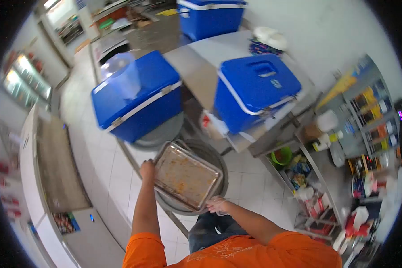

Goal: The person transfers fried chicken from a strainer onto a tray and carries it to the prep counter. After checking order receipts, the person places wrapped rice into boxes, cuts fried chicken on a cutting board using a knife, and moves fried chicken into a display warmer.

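Note:
A shallow metal baking tray (187, 176) with brownish stains and crumbs on its surface is held tilted in front of my body. My left hand (148, 170) is closed on its left edge. My right hand (217, 204) grips the lower right corner, and something thin and see-through, perhaps a plastic glove, shows around it. Beneath the tray is a round grey bin (222, 166), its inside mostly hidden. A blue cooler box (138, 94) with a white band stands just beyond, and a translucent plastic jug (123, 78) rests on its lid.
Another blue cooler box (254, 91) stands on the table (190, 58), with a third cooler box (212, 20) farther back. To the right, a metal shelf unit (319, 183) holds a green bowl (281, 155) and packets. A white counter (82, 228) runs along the left.

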Motion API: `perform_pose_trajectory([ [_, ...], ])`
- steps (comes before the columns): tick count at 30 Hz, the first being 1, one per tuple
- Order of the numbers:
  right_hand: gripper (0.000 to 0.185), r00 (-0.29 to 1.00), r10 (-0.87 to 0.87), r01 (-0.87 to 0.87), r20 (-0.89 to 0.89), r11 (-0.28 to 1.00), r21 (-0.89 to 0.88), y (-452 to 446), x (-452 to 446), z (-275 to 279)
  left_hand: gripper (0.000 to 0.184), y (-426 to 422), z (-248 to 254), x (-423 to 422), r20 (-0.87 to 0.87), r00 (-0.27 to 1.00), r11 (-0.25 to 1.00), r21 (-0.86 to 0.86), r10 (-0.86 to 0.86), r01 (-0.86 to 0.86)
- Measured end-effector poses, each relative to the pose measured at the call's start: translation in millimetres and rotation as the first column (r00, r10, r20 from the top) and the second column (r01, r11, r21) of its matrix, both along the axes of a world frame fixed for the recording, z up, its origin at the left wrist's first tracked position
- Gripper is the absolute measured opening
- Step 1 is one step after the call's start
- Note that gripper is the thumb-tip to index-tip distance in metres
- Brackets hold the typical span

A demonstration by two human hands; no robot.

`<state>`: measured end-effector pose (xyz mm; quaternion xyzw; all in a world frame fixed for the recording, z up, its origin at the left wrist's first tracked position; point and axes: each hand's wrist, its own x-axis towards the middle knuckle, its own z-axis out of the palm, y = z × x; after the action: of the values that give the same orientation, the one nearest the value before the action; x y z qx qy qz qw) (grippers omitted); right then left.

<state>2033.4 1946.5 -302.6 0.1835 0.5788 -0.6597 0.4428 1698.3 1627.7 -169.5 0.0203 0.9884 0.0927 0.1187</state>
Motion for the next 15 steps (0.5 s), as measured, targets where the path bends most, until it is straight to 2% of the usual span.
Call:
perform_pose_trajectory([
  [2,0.048,0.963,-0.188,0.220,0.192,0.962,-0.164,-25,-10,37,0.030,11,16,-21,0.015,0.997,0.997,-0.040,-0.072,0.072],
  [4,0.053,0.981,-0.128,0.147,0.149,0.981,-0.129,-38,-13,86,0.036,15,17,-21,-0.005,0.988,0.982,-0.113,-0.156,0.154],
  [5,0.055,0.986,-0.109,0.122,0.125,0.987,-0.103,-36,-9,107,0.043,4,-13,-24,-0.099,0.989,0.989,0.087,-0.109,0.118],
  [6,0.055,0.967,-0.184,0.206,0.175,0.972,-0.115,-31,-10,121,0.046,1,-15,-35,-0.086,0.984,0.987,-0.058,-0.157,0.153],
  [8,0.054,0.907,-0.322,0.368,0.272,0.919,-0.140,-21,0,145,0.051,26,25,-18,-0.145,0.988,0.981,0.178,-0.045,0.071],
  [9,0.060,0.888,-0.392,0.442,0.239,0.872,-0.212,-1,14,164,0.048,26,13,-14,-0.264,0.958,0.946,0.267,-0.111,0.183],
  [10,0.064,0.871,-0.468,0.492,0.152,0.836,-0.245,14,37,151,0.044,32,3,1,-0.440,0.866,0.928,0.163,-0.236,0.335],
  [11,0.068,0.842,-0.535,0.530,0.068,0.798,-0.287,20,65,130,0.040,40,-9,6,-0.183,0.954,0.884,0.367,-0.237,0.290],
  [12,0.070,0.789,-0.612,0.611,0.064,0.768,-0.191,30,91,134,0.037,63,18,44,-0.232,0.925,0.835,0.404,-0.300,0.372],
  [13,0.071,0.727,-0.684,0.686,0.066,0.721,-0.096,47,116,145,0.036,72,-22,58,-0.164,0.911,0.807,0.423,-0.379,0.412],
  [14,0.073,0.636,-0.769,0.772,0.063,0.634,-0.040,57,144,161,0.043,85,-68,73,-0.204,0.823,0.731,0.383,-0.530,0.565],
  [15,0.074,0.530,-0.847,0.847,0.050,0.531,0.016,66,176,176,0.053,105,-81,91,0.037,0.760,0.612,0.619,-0.649,0.492],
])
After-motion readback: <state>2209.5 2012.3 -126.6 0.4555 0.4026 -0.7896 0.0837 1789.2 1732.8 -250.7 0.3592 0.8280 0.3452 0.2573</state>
